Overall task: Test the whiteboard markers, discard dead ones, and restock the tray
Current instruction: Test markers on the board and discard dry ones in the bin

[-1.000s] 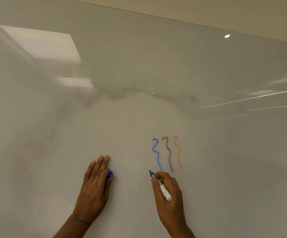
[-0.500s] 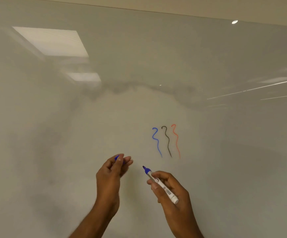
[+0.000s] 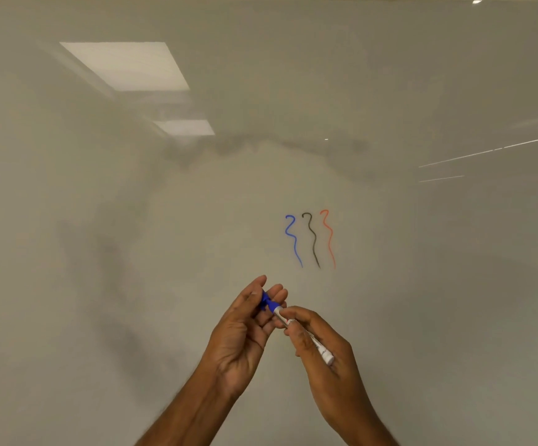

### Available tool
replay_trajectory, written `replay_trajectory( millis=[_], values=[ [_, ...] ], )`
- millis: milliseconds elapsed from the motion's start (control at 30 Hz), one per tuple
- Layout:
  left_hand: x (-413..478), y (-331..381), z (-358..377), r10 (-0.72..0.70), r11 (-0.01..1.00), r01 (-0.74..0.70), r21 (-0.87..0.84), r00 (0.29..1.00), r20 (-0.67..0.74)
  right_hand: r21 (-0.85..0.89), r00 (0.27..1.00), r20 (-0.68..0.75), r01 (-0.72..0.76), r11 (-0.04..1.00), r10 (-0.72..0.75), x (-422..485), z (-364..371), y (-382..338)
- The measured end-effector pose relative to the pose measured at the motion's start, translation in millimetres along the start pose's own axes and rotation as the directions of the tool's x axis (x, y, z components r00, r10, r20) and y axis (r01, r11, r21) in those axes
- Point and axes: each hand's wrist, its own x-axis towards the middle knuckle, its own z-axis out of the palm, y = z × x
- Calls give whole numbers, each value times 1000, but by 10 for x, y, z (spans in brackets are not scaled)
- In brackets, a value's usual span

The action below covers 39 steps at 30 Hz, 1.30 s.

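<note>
My right hand (image 3: pixel 322 349) grips a white-barrelled blue marker (image 3: pixel 320 350), its tip end pointing up-left. My left hand (image 3: pixel 245 329) pinches the blue cap (image 3: pixel 269 302) between thumb and fingers, and the cap sits over the marker's tip. Both hands meet in front of the glossy whiteboard (image 3: pixel 132 252). On the board, just above the hands, are three wavy test lines side by side: a blue line (image 3: pixel 293 241), a black line (image 3: pixel 312 239) and a red line (image 3: pixel 328 238). The tray is out of view.
The whiteboard fills the whole view and reflects ceiling light panels (image 3: pixel 126 66) at upper left. A strip of wall shows along the very top edge.
My left hand left the board and carried the blue cap to the right. My right hand pulled the marker off the blue line and brought its tip into the cap.
</note>
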Motion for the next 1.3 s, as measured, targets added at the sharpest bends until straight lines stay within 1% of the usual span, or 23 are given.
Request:
replay_trajectory(
  millis=[133, 333, 433, 600, 833, 1100, 1200, 1300],
  values=[
    [-179, -80, -12, -9, 1000, 8, -10, 999, -32, -50, 1000, -7, 2, 999, -3, -171, 9, -46],
    [-483, -64, -93, -34, 999, 32, -34, 999, -39, -105, 996, -92, -27, 994, 17, -433, 158, -191],
    [-647, 14, -164, -43, 998, 42, -41, 999, -25, -97, 993, -110, -44, 994, 33, -569, 258, -309],
    [-940, 204, -380, -70, 994, 70, -82, 998, 2, -31, 987, -156, -52, 998, 47, -837, 507, -569],
    [-1301, 223, -575, -129, 988, 130, -83, 992, 15, -62, 975, -207, -89, 994, 75, -1229, 744, -765],
    [-1502, -67, -401, -191, 972, 196, -129, 980, 53, -209, 969, -242, -102, 972, 49, -1499, 521, -858],
    [-1540, -278, -268, -234, 958, 242, -151, 970, 69, -188, 964, -259, -113, 976, 62, -1577, 274, -913],
    [-1541, -424, -194, -243, 953, 254, -163, 966, 86, -129, 960, -270, -116, 985, 78, -1605, 103, -951]
  ],
)
